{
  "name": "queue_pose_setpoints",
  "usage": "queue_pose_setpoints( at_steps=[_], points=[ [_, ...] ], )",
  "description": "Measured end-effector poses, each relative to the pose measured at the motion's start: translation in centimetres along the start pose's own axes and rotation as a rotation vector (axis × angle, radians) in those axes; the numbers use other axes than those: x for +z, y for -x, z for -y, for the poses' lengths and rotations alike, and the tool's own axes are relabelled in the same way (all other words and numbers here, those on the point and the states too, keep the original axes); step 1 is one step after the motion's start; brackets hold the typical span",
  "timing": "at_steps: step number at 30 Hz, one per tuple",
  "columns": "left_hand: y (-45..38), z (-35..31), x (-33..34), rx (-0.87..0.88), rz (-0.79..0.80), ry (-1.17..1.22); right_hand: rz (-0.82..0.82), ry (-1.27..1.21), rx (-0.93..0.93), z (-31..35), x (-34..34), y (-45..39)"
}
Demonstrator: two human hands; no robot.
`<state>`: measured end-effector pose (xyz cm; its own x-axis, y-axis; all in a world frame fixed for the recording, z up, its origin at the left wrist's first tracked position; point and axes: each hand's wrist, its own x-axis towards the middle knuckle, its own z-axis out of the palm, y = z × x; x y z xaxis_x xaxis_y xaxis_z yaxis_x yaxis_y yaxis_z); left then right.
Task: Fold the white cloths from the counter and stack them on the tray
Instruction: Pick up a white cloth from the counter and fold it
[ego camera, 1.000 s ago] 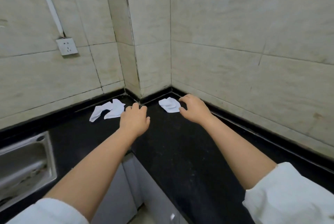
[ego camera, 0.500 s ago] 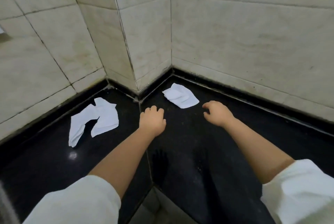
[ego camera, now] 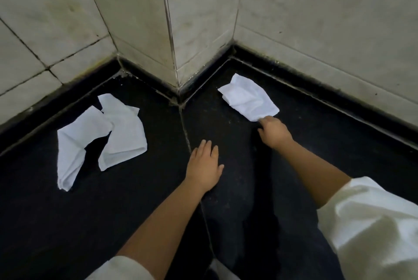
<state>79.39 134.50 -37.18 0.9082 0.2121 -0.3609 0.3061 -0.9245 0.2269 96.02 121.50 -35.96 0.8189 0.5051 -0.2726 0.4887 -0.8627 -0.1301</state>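
On the black counter, at one o'clock, a crumpled white cloth lies near the corner; the right hand pinches its near edge. It looks light and limp, best taken by a corner. The left hand rests flat, fingers straight. A second cloth lies at ten o'clock. Half a second ago the right hand was short of the cloth.

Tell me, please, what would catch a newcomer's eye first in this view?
Most striking are the white cloths on the black counter: a crumpled pair lies at the left, and a single cloth lies near the tiled corner at the right. The right hand touches the single cloth's near corner, while the left hand rests flat on the counter.
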Motion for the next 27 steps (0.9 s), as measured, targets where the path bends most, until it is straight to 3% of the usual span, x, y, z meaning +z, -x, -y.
queue_pose_setpoints(
  at_steps=[7, 15, 19, 23, 27],
  points=[
    [-0.6, 0.8, 1.4, 0.001, 0.061, -0.008, -0.019, 0.085, 0.041, 0.2, 0.8, -4.0],
    [-0.9, 0.6, 0.4, -0.007, 0.063, 0.010, -0.101, -0.054, -0.078, -1.0, 0.4, -4.9],
    [-1.4, -0.6, -1.0, 0.004, -0.096, 0.102, -0.084, -0.220, -0.118, -1.3, -1.9, -1.0],
    [-1.0, -5.8, -1.3, 0.142, -0.197, 0.233, -0.023, -0.300, -0.234, -2.9, -4.7, 6.3],
    [1.1, -12.0, 0.3, 0.311, -0.311, 0.312, 0.000, -0.378, -0.193, -6.0, -6.3, 13.8]
  ],
)
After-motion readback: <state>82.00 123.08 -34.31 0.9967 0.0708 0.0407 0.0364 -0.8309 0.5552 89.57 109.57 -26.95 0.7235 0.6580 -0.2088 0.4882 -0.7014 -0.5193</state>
